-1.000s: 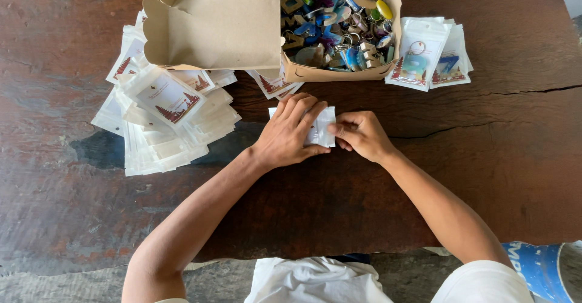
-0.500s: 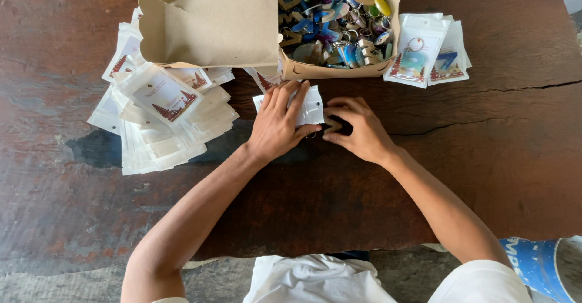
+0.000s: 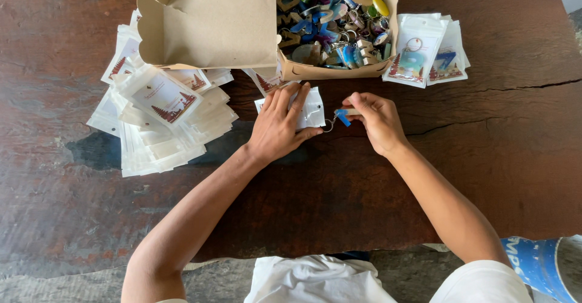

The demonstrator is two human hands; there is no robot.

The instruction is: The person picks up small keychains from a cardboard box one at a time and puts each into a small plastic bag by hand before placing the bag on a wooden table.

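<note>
The left hand [image 3: 279, 124] pins an unfilled pouch [image 3: 310, 110]; the right hand [image 3: 376, 118] pinches a blue keychain [image 3: 341, 117], not yet inside; few packed pouches [image 3: 424, 51].

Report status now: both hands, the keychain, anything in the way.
Left hand flat on white pouch, pinning it to table. Right hand pinches blue keychain, ring at pouch edge. Nothing between them; cardboard box sits just behind.

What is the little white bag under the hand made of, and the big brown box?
The small white pouch under the left hand looks like thin glossy plastic: it shines and crinkles. The big brown open box looks like matte kraft cardboard, with dull, fibrous folded flaps and scalloped edges.
</note>
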